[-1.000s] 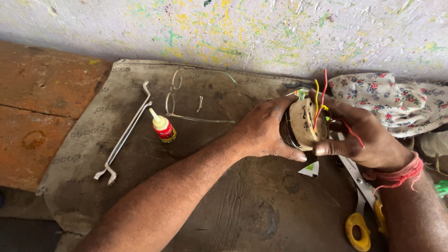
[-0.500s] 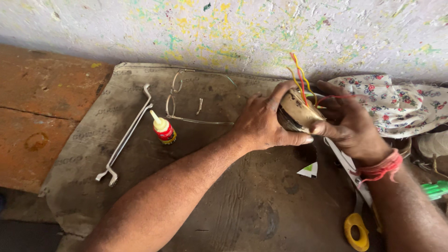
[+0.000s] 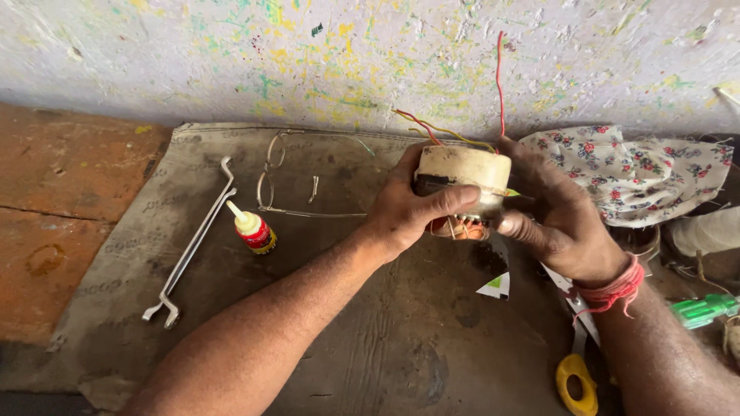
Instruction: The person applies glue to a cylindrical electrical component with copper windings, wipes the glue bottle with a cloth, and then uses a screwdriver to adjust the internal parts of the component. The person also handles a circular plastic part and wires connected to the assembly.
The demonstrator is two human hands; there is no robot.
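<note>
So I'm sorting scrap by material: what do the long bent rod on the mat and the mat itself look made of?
Long bent silvery rod: likely bare steel, grey with a dull sheen. Brown mat: seemingly woven sackcloth, stained, with frayed edges.

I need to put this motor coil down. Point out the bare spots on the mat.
Bare mat lies below the wound coil, between the left forearm and the scissors. Another free patch sits between the glue bottle and the forearm. Crowded: the right side, with floral cloth, scissors and green tool.
</note>
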